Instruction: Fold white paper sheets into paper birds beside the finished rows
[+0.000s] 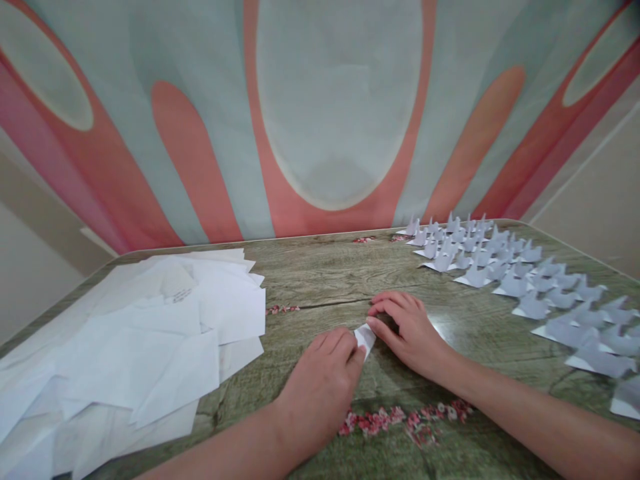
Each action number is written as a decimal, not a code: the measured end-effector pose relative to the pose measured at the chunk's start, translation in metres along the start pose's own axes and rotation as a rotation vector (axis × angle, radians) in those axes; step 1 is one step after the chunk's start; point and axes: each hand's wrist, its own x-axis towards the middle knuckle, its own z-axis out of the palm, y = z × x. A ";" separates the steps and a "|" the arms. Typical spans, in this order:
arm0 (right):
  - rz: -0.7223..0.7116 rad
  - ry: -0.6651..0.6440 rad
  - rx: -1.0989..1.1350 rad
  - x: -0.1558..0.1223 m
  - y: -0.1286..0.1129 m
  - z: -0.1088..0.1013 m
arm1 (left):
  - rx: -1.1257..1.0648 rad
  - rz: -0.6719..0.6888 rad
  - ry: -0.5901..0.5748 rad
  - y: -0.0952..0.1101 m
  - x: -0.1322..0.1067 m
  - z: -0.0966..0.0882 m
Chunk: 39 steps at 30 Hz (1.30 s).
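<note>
A small folded piece of white paper (pixel 365 337) lies on the wood-patterned table (pixel 325 273) between both hands. My left hand (pixel 320 387) has its fingers curled and presses on the paper's left edge. My right hand (pixel 407 330) is cupped over the paper's right side, fingertips pinching it. Most of the paper is hidden under the two hands.
A loose pile of white paper sheets (pixel 130 340) covers the table's left part. Several folded white paper figures (pixel 520 280) stand in rows along the right side. A wall with pink and pale green shapes (pixel 330 113) rises behind the table. Floral print (pixel 400 420) runs near the front edge.
</note>
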 end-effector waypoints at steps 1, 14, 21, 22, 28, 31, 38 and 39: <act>-0.008 -0.006 0.004 -0.001 -0.001 -0.001 | -0.011 -0.003 0.005 -0.001 0.000 0.001; -0.001 -0.042 0.071 -0.001 0.001 0.001 | -0.107 -0.060 0.029 0.001 0.003 -0.002; 0.009 -0.066 0.050 0.003 0.002 0.001 | -0.254 -0.079 -0.039 -0.016 0.021 -0.020; 0.005 -0.072 0.045 0.004 0.003 0.000 | -0.282 -0.089 -0.057 -0.020 0.026 -0.020; 0.013 -0.076 0.027 0.007 0.006 0.000 | -0.351 -0.321 0.149 -0.034 0.048 -0.001; 0.010 -0.063 0.031 0.006 0.006 0.000 | -0.373 -0.306 0.179 -0.035 0.050 0.008; -0.003 -0.043 0.050 0.005 0.007 0.000 | -0.421 -0.310 0.196 -0.034 0.049 0.009; -0.004 -0.044 0.056 0.005 0.007 0.000 | -0.425 -0.306 0.201 -0.034 0.049 0.009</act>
